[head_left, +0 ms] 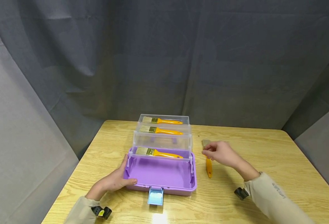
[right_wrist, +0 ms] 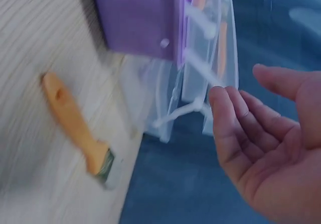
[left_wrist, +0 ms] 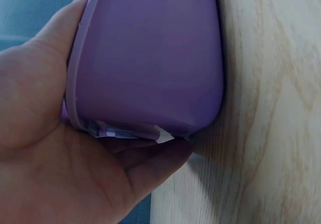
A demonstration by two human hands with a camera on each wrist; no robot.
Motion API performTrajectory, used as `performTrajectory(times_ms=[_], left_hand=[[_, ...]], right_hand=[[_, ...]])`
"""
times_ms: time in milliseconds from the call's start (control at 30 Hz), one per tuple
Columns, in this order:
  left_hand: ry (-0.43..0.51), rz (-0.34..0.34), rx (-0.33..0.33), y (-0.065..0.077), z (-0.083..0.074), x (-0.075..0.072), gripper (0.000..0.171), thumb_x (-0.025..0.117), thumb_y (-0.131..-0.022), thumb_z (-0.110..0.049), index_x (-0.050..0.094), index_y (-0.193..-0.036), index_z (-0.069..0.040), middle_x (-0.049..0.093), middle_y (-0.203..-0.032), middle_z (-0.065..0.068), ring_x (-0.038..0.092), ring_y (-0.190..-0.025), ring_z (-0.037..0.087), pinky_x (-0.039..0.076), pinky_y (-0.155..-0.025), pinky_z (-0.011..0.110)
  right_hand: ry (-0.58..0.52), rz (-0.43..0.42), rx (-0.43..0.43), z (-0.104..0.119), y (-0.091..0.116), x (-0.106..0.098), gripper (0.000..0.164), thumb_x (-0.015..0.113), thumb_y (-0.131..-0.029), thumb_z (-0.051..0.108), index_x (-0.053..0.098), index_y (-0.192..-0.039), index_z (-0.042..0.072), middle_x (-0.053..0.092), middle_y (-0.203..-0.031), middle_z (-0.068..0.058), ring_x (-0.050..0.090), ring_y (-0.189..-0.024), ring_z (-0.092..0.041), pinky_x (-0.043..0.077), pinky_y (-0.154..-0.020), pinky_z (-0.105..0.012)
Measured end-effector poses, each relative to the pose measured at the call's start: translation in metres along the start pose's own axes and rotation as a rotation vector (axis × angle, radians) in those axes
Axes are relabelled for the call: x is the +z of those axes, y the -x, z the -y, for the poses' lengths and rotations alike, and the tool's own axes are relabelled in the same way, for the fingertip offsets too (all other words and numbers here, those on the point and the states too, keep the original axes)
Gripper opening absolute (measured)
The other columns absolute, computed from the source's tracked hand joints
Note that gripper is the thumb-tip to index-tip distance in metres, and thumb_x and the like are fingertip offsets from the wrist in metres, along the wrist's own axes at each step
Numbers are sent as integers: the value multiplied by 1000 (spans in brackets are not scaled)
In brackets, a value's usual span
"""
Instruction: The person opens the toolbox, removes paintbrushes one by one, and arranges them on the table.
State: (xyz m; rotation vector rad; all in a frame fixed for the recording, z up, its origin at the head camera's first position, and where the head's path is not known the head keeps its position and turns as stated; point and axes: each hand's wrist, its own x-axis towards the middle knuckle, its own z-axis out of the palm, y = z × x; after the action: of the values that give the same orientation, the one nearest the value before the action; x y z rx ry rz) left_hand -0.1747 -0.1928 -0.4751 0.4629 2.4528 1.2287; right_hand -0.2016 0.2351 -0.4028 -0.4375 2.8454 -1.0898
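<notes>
A purple toolbox (head_left: 159, 174) stands with its clear tiered trays (head_left: 164, 142) unfolded toward the back. Each tier holds a paintbrush with a yellow handle: a back one (head_left: 167, 121), a middle one (head_left: 168, 132) and a front one (head_left: 167, 154). My left hand (head_left: 114, 180) grips the box at its left end, thumb on the front rim and fingers along the side. Another paintbrush (head_left: 209, 168) lies on the table right of the box. Over it hovers my right hand (head_left: 221, 153), holding nothing; the right wrist view shows its bent fingers (right_wrist: 225, 113) apart from the brush (right_wrist: 72, 118).
A pale blue latch (head_left: 155, 196) hangs at the toolbox's front. Wooden table (head_left: 251, 146) extends on both sides. Dark grey curtain (head_left: 223, 62) hangs behind the table's back edge.
</notes>
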Motion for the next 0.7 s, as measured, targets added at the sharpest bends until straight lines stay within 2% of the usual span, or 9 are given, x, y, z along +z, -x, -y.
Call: performTrajectory(times_ms=[133,400,700], left_hand=[[3,1,7,0,-1,-1,116,72,-84,-27,-24,-146,-7,-13,-152,26,4,-139,42,7,-111,51],[14,0,16,0,-3,-1,116,73,-83,-25,-23,-146,-6,-12,-152,26,5,-138,43,8,-111,52],[28,4,15,0,-3,0,116,73,-83,-23,-23,-146,-7,-13,-152,26,4,-139,43,8,-111,52]], right_hand=[[83,-6,-137,18,-5,9,19,70,-85,22,71,-96,6,66,-80,6,60,-72,-9,51,-64,-26],[90,56,-333,46,-20,31,26,75,-81,20,71,-99,1,69,-83,2,62,-74,-7,53,-65,-23],[180,75,-396,55,-38,53,32,78,-78,22,71,-101,1,70,-90,-5,66,-81,-17,54,-71,-25]])
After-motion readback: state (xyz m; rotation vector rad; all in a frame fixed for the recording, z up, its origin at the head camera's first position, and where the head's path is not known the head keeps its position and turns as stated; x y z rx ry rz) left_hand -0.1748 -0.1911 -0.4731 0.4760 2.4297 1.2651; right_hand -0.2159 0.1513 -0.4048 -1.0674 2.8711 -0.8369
